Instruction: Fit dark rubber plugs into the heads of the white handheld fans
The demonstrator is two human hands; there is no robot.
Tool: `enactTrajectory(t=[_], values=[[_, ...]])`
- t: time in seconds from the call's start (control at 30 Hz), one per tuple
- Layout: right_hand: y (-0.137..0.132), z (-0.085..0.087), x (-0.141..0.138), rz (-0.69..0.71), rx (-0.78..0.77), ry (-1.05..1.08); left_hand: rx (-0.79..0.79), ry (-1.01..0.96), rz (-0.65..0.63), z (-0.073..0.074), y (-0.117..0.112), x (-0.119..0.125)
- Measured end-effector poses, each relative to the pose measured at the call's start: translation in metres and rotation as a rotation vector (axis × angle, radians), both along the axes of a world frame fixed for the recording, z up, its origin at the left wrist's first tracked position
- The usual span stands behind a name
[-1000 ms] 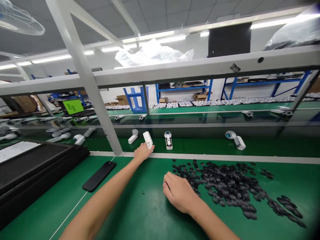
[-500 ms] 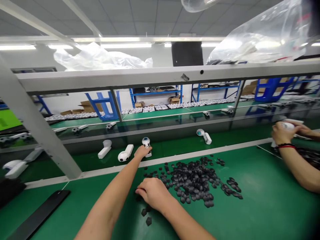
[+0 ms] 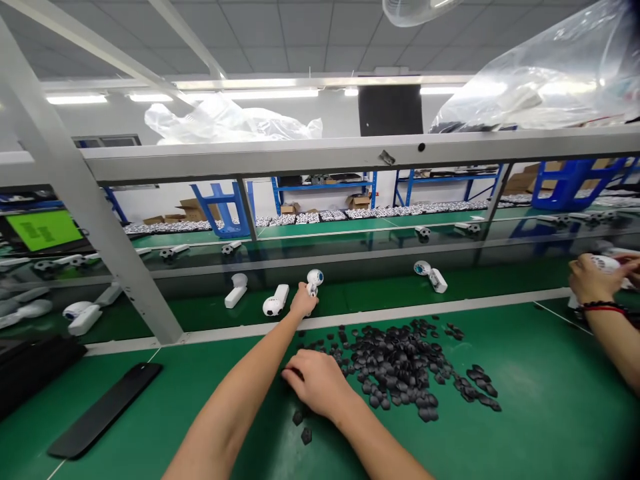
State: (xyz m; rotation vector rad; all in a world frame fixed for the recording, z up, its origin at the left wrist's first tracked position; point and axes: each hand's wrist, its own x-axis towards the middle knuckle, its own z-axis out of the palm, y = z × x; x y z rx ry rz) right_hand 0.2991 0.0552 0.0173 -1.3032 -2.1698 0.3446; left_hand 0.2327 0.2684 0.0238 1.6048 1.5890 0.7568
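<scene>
Left hand (image 3: 303,301) is now off the patched unit (image 3: 274,303), which lies at its 9 o'clock on the green strip (image 3: 365,293), and on the white unit (image 3: 315,278). That one's ball sits at the hand's 1 o'clock, teal spot turned toward 3 o'clock rather than up, so this looks like the unit now being handled. Left grip: fingers closed around its lower part. Right hand (image 3: 316,381): low over the tabletop (image 3: 530,440), fingers curled; can't tell if it holds anything. Black pile (image 3: 400,363) at its 3 o'clock, loose pentagon (image 3: 307,435) at 6.
</scene>
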Motion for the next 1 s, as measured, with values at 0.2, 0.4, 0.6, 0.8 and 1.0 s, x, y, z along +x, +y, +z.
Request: enactTrajectory(t=[0.2,0.4,0.6,0.8,1.0], values=[[0.007,0.009,0.018,-0.076,0.021,0.084,-0.023,-0.466,-0.107,0.020,-0.060,-0.017],[0.006,0.011,0.039,-0.026,0.119,0.292,-0.101,-0.790,-0.175,0.026,-0.144,-0.071],[-0.002,-0.004,0.033,0.095,0.047,0.338,-0.283,-0.759,-0.161,0.003,-0.191,-0.118],[-0.016,0.004,-0.002,0.117,-0.122,0.447,-0.292,-0.826,-0.275,0.007,-0.208,-0.145],[-0.020,0.015,-0.029,0.123,-0.162,0.327,-0.283,-0.820,-0.215,0.006,-0.212,-0.162]])
